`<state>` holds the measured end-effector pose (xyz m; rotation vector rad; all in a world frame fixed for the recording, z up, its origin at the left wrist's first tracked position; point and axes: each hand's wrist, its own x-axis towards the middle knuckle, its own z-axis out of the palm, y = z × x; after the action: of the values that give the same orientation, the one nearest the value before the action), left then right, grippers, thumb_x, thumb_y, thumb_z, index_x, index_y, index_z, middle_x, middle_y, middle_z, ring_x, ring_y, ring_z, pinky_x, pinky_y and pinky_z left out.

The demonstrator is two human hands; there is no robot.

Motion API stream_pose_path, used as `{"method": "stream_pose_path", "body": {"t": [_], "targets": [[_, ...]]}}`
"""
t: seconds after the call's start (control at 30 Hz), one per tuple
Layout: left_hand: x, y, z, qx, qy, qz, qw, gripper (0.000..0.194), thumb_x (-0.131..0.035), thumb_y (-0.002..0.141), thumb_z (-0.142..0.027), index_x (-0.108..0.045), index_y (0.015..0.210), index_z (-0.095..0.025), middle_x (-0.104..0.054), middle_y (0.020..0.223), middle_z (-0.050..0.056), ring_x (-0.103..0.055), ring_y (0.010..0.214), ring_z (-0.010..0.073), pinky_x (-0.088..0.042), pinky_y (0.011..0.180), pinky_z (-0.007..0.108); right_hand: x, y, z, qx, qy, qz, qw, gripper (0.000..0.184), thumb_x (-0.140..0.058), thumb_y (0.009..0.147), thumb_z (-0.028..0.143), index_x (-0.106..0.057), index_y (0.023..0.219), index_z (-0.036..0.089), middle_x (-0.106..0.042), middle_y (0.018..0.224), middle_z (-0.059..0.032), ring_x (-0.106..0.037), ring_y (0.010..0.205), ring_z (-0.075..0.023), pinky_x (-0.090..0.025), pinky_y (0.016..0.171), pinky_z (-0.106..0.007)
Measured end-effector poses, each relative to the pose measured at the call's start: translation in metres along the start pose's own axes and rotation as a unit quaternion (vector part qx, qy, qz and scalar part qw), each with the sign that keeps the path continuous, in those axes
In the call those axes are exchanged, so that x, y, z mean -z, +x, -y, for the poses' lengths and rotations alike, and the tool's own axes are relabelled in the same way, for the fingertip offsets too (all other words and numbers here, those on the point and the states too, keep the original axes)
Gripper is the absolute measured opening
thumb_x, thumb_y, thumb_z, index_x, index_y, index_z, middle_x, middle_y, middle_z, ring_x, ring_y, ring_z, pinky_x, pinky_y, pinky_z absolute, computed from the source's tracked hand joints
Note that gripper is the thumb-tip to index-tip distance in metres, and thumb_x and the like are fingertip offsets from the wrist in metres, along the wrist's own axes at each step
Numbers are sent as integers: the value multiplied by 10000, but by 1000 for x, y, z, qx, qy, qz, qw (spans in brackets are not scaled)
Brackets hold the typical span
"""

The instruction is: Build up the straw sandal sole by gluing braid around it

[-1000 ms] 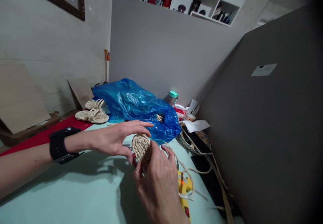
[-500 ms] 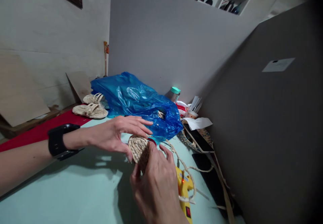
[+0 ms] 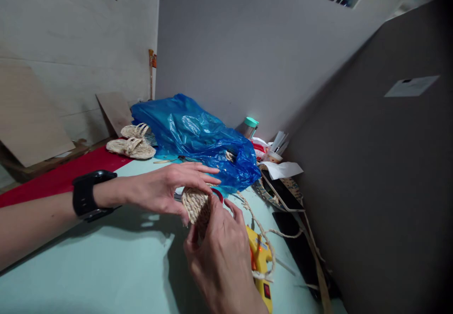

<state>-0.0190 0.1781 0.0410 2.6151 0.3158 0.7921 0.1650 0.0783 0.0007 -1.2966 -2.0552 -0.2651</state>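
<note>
A braided straw piece (image 3: 194,203) with a rounded end, resembling a small slipper sole, is held up over the table between both hands. My right hand (image 3: 222,252) grips its lower right part, thumb below and fingers behind, hiding much of it. My left hand (image 3: 166,186) curves round the upper left edge, thumb at one side and fingertips along the top. A straw cord (image 3: 262,231) loops down beside my right hand. Under the cord lies a yellow glue gun (image 3: 262,252) with an orange light lit. A red loop (image 3: 218,194), perhaps a scissors handle, shows behind the piece.
Straw slippers (image 3: 132,148) sit on the red cloth (image 3: 71,177) at far left. A large blue plastic bag (image 3: 198,130) covers the back of the table. Farther right are a green-lidded bottle (image 3: 251,123), a phone-like dark slab (image 3: 283,191) and a grey partition (image 3: 371,163).
The camera view has tilted down and swung slightly left. The piece has turned a little, and my left thumb has come against its edge. My right hand keeps its hold.
</note>
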Motion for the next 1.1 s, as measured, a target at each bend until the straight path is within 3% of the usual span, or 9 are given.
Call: {"method": "stream_pose_path", "body": {"t": [0.13, 0.2, 0.27, 0.4, 0.6, 0.73, 0.83, 0.97, 1.1], "targets": [[-1, 2, 0, 24, -30, 4, 999, 664, -858, 768, -234, -619, 1387, -248, -611, 1474, 136, -434, 1470, 317, -309, 1217, 472, -1, 1, -2, -8, 2, 12, 1000, 410, -483, 801, 112, -531, 1208, 115, -707, 846, -58, -723, 814, -228, -484, 1005, -504], [-3, 5, -1, 90, -98, -12, 991, 834, -907, 694, -223, -555, 1448, -284, -537, 1549, 110, -409, 1483, 323, -313, 1213, 462, -1, 3, -6, -20, -11, 10, 1000, 345, -506, 801, 120, -565, 1141, 122, -706, 852, -67, -719, 823, -245, -496, 983, -509], [-7, 7, -3, 188, -192, -78, 960, 969, -960, 587, -242, -537, 1455, -313, -533, 1557, 85, -448, 1451, 331, -335, 1197, 452, -1, 5, -10, -33, -26, -5, 999, 301, -537, 804, 134, -576, 1102, 110, -710, 864, -96, -713, 824, -270, -521, 934, -521], [-20, 6, -14, 291, -283, -228, 885, 488, -805, 775, -457, -676, 1194, -241, -715, 1207, 83, -624, 1193, 306, -480, 1012, 430, 0, 7, -15, -43, -45, -47, 997, 324, -563, 845, 149, -552, 1162, 85, -730, 923, -137, -701, 824, -279, -552, 883, -521], [-36, 3, -33, 325, -330, -292, 836, 190, -743, 846, -374, -679, 908, -206, -674, 922, 9, -614, 894, 188, -470, 820, 312, -3, 6, -7, -20, -49, -79, 995, 529, -546, 903, 191, -433, 1372, -27, -738, 1031, -208, -704, 938, -310, -564, 883, -520], [-37, 2, -37, 335, -374, -309, 808, 141, -726, 853, -321, -661, 883, -199, -641, 872, -2, -586, 813, 157, -455, 745, 278, 6, -1, -6, 12, 4, -49, 999, 588, -508, 984, 284, -345, 1472, 1, -749, 1061, -193, -716, 986, -297, -593, 874, -489], [-35, 0, -36, 346, -410, -295, 791, 115, -709, 864, -294, -664, 879, -189, -641, 859, 5, -586, 783, 148, -452, 719, 267, 20, -5, -12, -35, 97, 11, 995, 522, -517, 996, 338, -447, 1460, 111, -745, 1152, -158, -717, 1039, -295, -612, 849, -473], [-40, -4, -33, 368, -441, -266, 774, 156, -744, 840, -313, -687, 895, -178, -656, 856, 23, -600, 791, 164, -455, 728, 281, 37, -1, -29, -141, 244, 57, 958, 365, -472, 1027, 336, -626, 1334, 215, -752, 1159, -90, -728, 1030, -225, -606, 867, -382], [-50, -3, -30, 392, -455, -243, 762, 186, -758, 841, -342, -675, 878, -180, -650, 834, 15, -592, 779, 159, -449, 719, 279, 37, 6, -39, -133, 273, 45, 952, 302, -492, 1022, 246, -698, 1241, 272, -729, 1095, -23, -669, 1018, -169, -548, 882, -331]]}}
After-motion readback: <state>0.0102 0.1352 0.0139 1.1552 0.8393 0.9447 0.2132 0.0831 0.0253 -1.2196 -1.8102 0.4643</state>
